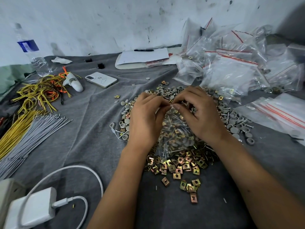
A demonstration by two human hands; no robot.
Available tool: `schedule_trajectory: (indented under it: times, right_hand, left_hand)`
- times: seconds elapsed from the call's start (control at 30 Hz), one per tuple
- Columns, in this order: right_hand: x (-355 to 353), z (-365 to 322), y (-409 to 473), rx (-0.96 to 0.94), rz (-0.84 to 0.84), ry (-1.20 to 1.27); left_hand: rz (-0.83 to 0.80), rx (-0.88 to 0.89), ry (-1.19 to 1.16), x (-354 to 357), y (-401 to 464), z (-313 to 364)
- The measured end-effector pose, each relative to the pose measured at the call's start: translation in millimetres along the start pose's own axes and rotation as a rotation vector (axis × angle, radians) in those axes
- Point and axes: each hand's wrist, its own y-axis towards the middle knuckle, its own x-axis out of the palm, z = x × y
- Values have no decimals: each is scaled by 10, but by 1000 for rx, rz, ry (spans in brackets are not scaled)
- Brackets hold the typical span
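Sealing looks to be the step: left hand (145, 120) and right hand (202, 114) pinch the mouth of the filled zip bag (173, 129) standing on the clip nuts (181, 164). Next, press along the strip.

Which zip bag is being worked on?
The filled zip bag over the hardware pile, its top pinched by left hand and right hand; the other bags lie at the right, untouched.

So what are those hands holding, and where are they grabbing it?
The left hand and right hand both pinch a small clear plastic bag by its top edge, with their fingertips meeting there.
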Motion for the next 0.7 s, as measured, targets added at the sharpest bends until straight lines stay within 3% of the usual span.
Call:
schedule_trajectory:
  times: [0.47,0.7]
  right_hand:
    - [-3,29,4,56,19,3]
    - [-27,93,8,117,74,6]
  left_hand:
    - [-45,-43,53,-53,9,-28]
    - [-87,-177,-8,-127,6,-118]
